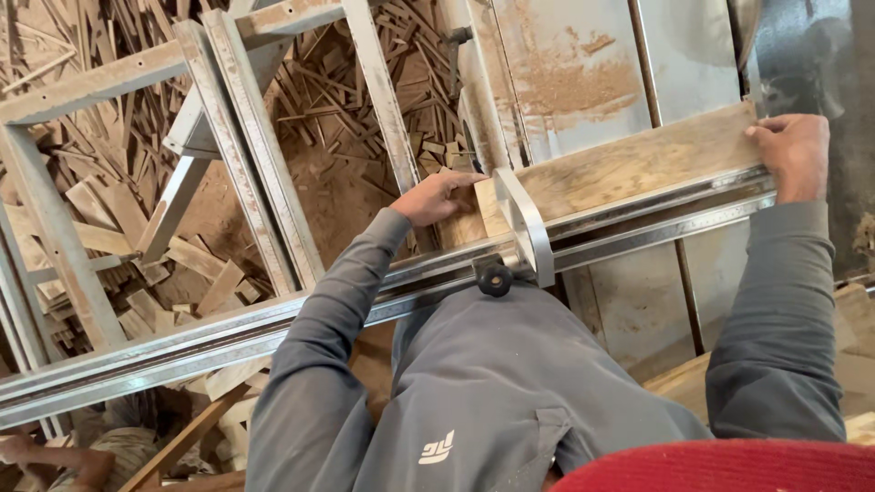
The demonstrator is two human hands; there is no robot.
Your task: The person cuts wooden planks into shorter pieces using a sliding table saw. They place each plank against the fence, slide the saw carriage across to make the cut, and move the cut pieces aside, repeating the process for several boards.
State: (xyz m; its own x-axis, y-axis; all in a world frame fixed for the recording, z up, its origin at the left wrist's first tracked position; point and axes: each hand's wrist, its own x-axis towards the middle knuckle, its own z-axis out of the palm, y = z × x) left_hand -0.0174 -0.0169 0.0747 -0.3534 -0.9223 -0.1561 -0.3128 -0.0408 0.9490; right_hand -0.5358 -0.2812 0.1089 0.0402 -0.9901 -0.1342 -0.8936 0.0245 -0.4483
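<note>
Both hands [437,196] press a plank [629,169] against a metal rail [638,232] on a saw table

Nearest, grey sleeves reach over the long rail, where a black knob [495,279] and a bent metal stop [527,223] sit. The plank is pale, worn and dusty, lying flat along the rail's far side on the steel table [583,73]. The left hand lies flat, fingers loosely curled on the plank's near-left end; the right hand [793,155] clenches its far end, fingers wrapped over the edge. Beyond, wood offcuts [346,100] litter the floor under a metal frame [246,137]
</note>
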